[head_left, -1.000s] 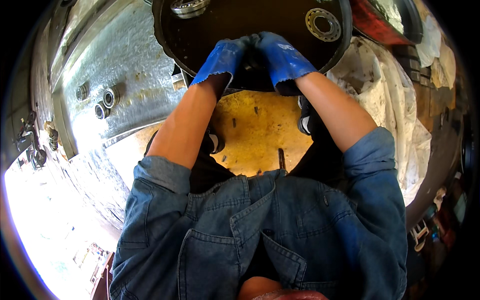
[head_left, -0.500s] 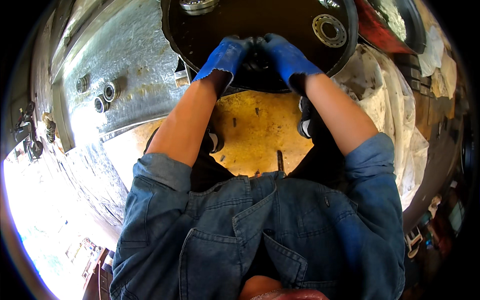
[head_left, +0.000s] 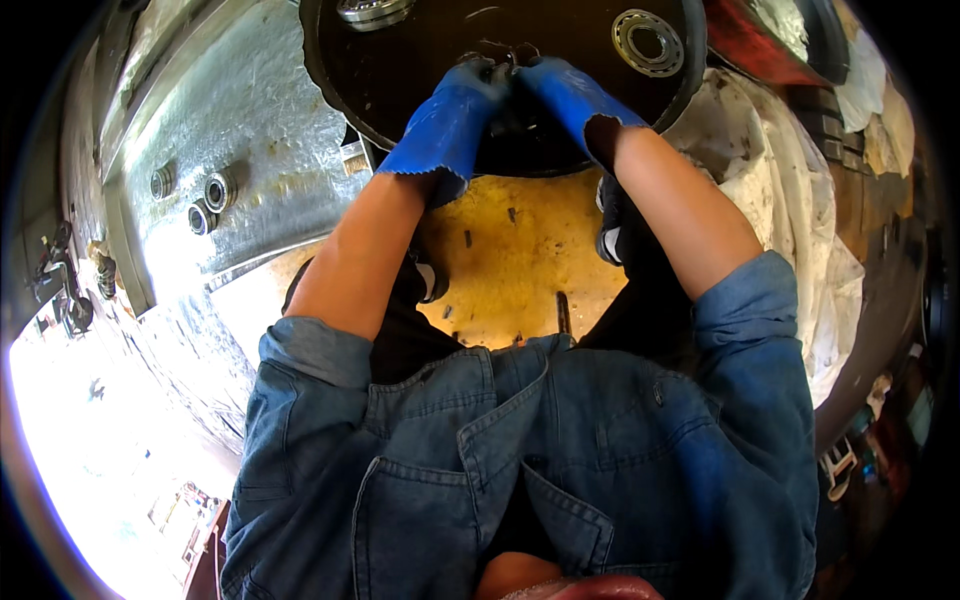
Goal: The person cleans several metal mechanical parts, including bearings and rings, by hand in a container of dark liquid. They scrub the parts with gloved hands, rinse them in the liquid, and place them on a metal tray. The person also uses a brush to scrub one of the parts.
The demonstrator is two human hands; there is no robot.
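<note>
Both my hands wear blue rubber gloves and meet inside a round black basin (head_left: 690, 92) of dark liquid. My left hand (head_left: 452, 112) has its fingers curled inward, close against those of my right hand (head_left: 568, 96). Between them is a small dark, wet object (head_left: 507, 70), mostly covered by the gloves, so its kind cannot be made out. A flat bearing (head_left: 623, 46) lies in the basin to the right of my hands. At the far left of the basin sits a thicker shiny bearing (head_left: 376, 14), cut off by the frame's upper edge.
Left of the basin, three small bearings (head_left: 220, 190) sit on a metal sheet (head_left: 275, 150). Something like a paintbrush (head_left: 354, 157) is by the basin's left rim. A stained white cloth (head_left: 780, 190) hangs at the right, below a red container (head_left: 745, 40). Underfoot is a yellow surface (head_left: 510, 250).
The basin and its bearings sit slightly farther left and higher in view. My gloved hands remain together, a little higher relative to the basin's near rim, and more of the dark object shows.
</note>
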